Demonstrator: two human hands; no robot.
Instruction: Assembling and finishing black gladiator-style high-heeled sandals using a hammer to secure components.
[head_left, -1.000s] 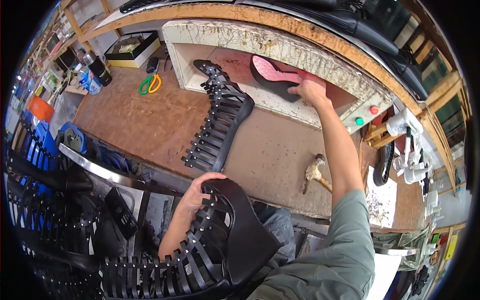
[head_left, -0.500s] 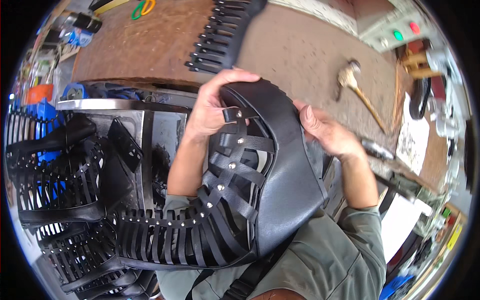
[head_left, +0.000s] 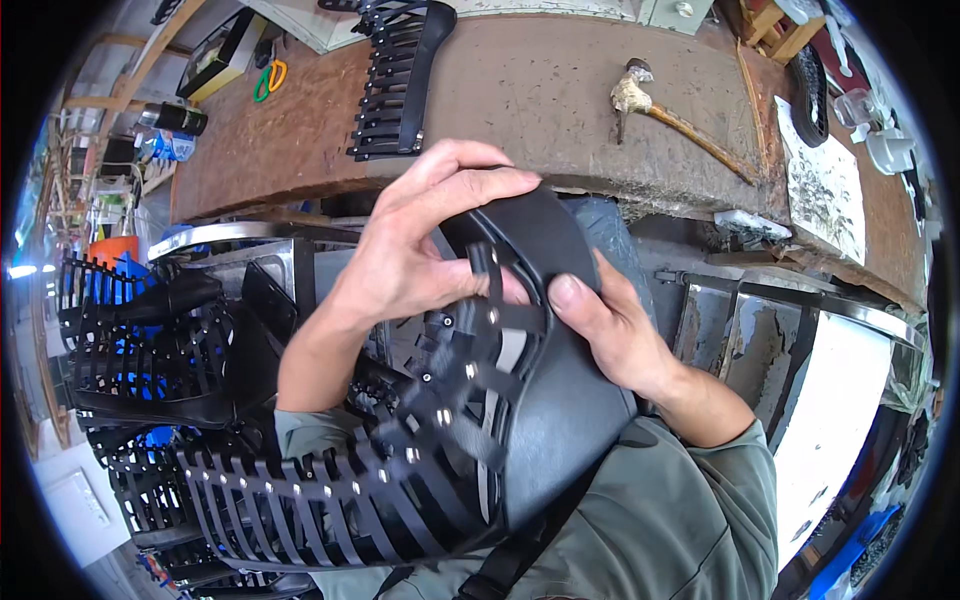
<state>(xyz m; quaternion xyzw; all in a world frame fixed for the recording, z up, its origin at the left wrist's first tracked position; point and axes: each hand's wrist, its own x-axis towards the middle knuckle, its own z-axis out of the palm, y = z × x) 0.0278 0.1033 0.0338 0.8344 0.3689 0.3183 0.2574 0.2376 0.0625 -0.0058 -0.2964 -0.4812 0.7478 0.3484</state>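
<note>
In front of my chest lies a black strappy gladiator boot (head_left: 570,430), its smooth leather side uppermost and its riveted open straps trailing to the lower left. My left hand (head_left: 400,240) grips its far end, with fingers over the top edge and the thumb tucked in by a studded strap. On the right side my right hand (head_left: 625,335) is closed on the boot. Its thumb presses the edge next to the straps, while its other fingers are mostly hidden behind the leather. Some straps are blurred.
A hammer (head_left: 690,130) and a flat piece of black riveted straps (head_left: 410,90) lie on the workbench (head_left: 520,110) ahead. Scissors (head_left: 270,80) are at its far left. More black strappy boots (head_left: 150,390) are piled at my left. A metal-edged stand (head_left: 870,330) is at my right.
My view has shifted, showing more of the bench. My right hand has moved from the boot's outer edge in toward the straps, and my left hand's fingers reach further over the top.
</note>
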